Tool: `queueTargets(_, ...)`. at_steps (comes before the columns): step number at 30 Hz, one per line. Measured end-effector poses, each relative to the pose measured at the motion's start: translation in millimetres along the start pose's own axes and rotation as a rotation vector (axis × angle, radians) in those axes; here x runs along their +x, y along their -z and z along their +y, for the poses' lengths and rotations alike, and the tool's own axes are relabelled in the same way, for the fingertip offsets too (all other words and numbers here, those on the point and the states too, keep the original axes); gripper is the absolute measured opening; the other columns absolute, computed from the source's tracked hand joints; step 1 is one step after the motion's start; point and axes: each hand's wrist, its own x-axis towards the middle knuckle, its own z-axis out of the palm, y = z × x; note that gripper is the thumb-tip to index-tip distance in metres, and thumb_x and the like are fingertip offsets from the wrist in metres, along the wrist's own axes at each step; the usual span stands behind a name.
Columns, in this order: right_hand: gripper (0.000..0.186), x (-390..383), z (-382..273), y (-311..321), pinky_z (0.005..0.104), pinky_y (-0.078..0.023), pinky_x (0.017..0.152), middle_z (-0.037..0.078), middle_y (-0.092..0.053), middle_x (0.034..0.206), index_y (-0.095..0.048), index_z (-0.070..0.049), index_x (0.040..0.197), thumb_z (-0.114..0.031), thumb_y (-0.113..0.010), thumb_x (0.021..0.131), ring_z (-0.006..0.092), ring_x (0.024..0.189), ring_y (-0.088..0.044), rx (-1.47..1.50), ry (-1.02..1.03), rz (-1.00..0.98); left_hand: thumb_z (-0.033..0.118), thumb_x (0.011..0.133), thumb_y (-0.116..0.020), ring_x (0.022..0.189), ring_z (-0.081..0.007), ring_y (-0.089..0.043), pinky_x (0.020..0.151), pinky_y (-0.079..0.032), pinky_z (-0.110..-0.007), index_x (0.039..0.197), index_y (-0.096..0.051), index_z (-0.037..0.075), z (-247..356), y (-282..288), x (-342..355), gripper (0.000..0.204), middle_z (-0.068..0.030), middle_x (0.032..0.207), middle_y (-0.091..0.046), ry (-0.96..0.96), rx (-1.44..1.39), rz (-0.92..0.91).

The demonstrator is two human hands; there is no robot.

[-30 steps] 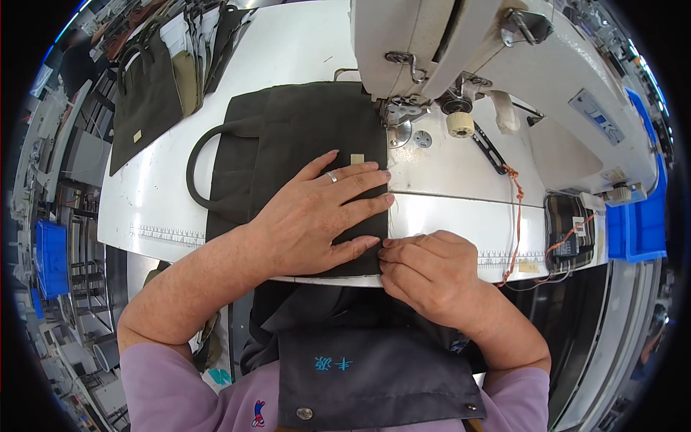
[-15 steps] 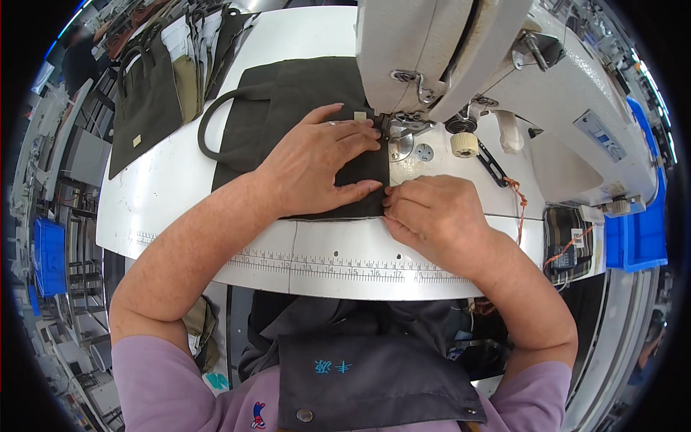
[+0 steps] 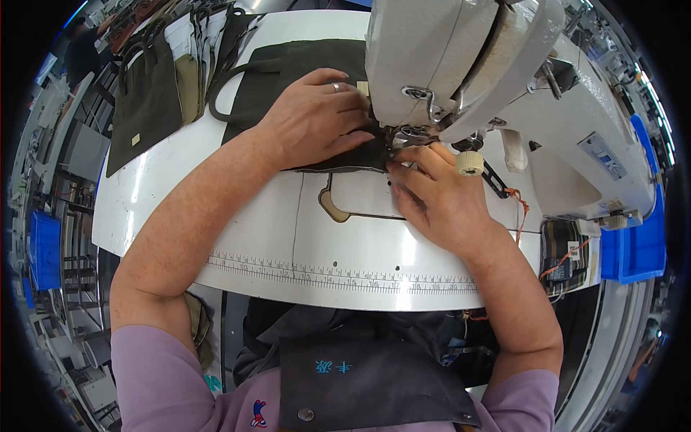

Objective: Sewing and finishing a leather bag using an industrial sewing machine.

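Observation:
A dark olive fabric bag (image 3: 288,79) with a looped handle lies on the white sewing table (image 3: 252,237), its near edge under the head of a white sewing machine (image 3: 461,65). My left hand (image 3: 317,119), with a ring on one finger, lies flat on the fabric and presses it down beside the needle. My right hand (image 3: 435,198) rests on the table in front of the needle, its fingertips pinching the fabric's edge at the presser foot. The needle itself is hidden by the machine head.
More dark bags (image 3: 147,93) are stacked at the table's far left. A ruler strip (image 3: 338,273) runs along the near edge. Blue bins stand at the right (image 3: 640,237) and the left (image 3: 43,248). A dark apron (image 3: 360,374) covers my lap.
The bag has moved away from the table's near edge and in under the machine head. Both hands went forward with it and now sit at the needle.

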Motion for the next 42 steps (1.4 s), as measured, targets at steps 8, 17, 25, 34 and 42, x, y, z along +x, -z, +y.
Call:
queueTargets(8, 0.023, -1.6, -2.2, 0.4, 0.0415, -0.052, 0.060, 0.004, -0.067, 0.093, -0.073, -0.008, 0.106, -0.016, -0.073, 0.084, 0.0275, 0.068, -0.064, -0.089, -0.094, -0.051, 0.019, 0.091, -0.074, 0.120, -0.0259, -0.065, 0.120, -0.041, -0.048, 0.114, -0.078, 0.012, 27.6, -0.6, -23.5, 0.024, -0.0049, 0.122, -0.073, 0.128, -0.607, -0.092)
queueTargets(17, 0.035, -8.4, 1.3, -2.2, 0.0380, -0.052, 0.060, 0.004, -0.060, 0.095, -0.071, -0.014, 0.125, -0.020, -0.072, 0.090, 0.0240, 0.077, -0.066, -0.103, -0.153, -0.124, 0.020, 0.097, -0.069, 0.132, -0.0253, -0.058, 0.123, -0.031, -0.059, 0.126, -0.073, 0.019, 17.8, 9.3, -13.4, 0.029, -0.0046, 0.140, -0.063, 0.179, -0.561, -0.244)
queueTargets(25, 0.026, -8.9, 1.7, -1.3, 0.0426, -0.050, 0.055, 0.006, -0.064, 0.065, -0.076, -0.015, 0.113, -0.026, -0.072, 0.090, 0.0277, 0.057, -0.064, -0.134, -0.162, -0.086, 0.030, 0.098, -0.068, 0.144, -0.0217, -0.047, 0.127, -0.017, -0.061, 0.127, -0.073, 0.027, 8.1, 10.6, -10.9, 0.030, -0.0022, 0.144, -0.060, 0.201, -0.460, -0.315)
queueTargets(34, 0.025, -9.0, 2.9, -1.3, 0.0435, -0.050, 0.056, 0.008, -0.064, 0.067, -0.076, -0.016, 0.113, -0.026, -0.071, 0.091, 0.0279, 0.061, -0.064, -0.117, -0.159, -0.070, 0.029, 0.100, -0.065, 0.150, -0.0221, -0.039, 0.126, -0.011, -0.067, 0.131, -0.071, 0.029, 12.0, 11.8, -13.4, 0.032, -0.0028, 0.152, -0.055, 0.215, -0.446, -0.377)
queueTargets(42, 0.027, -9.0, 3.1, 0.0, 0.0438, -0.049, 0.055, 0.009, -0.064, 0.068, -0.075, -0.016, 0.116, -0.025, -0.070, 0.091, 0.0279, 0.059, -0.062, -0.114, -0.172, -0.082, 0.022, 0.102, -0.057, 0.148, -0.0337, -0.039, 0.122, -0.020, -0.065, 0.152, -0.052, 0.016, 60.4, 24.3, -30.0, 0.050, -0.0141, 0.152, -0.052, 0.291, -0.331, -0.341)
